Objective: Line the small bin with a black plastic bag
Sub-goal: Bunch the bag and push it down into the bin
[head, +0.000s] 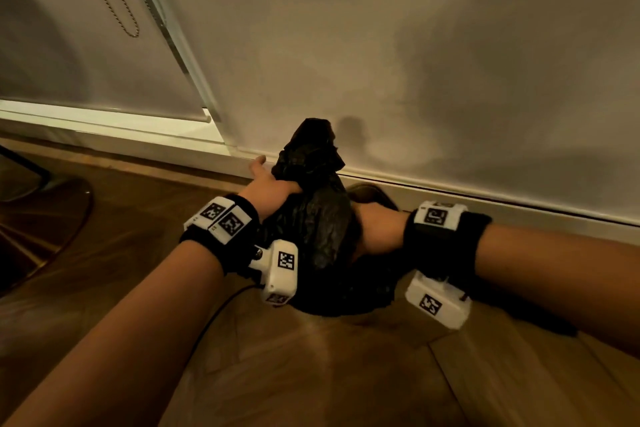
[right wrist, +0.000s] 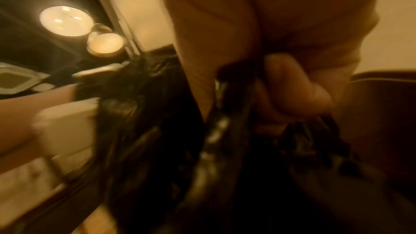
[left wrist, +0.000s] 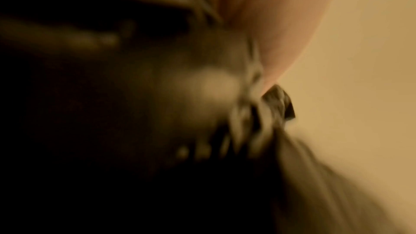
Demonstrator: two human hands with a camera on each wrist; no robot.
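— Black plastic bag: where is it sitting?

— Low down by the wall, just above the wooden floor. It is bunched and crumpled, with a gathered tuft standing up near the skirting board and the rest hanging down between the two wrists.

— And the bin?

— Only a dark rounded edge shows just behind the bag in the head view, and a brownish wall at the right of the right wrist view; I cannot tell for sure that either is the small bin.

— What is the left hand doing?

— It grips the bag just under the tuft, the grip clenched round the gathered plastic, thumb pointing toward the skirting. The left wrist view is blurred, showing only dark crinkled plastic against a pale background.

— The right hand?

— It holds the bag from the other side. In the right wrist view the fingers curl over folds of the black plastic, so that grip is closed on the bag too.

— Anything else around?

— A white roller blind with a bead chain hangs at the upper left. Both wrists wear black bands carrying white marker blocks. A thin dark cable runs over the floor under the left wrist.
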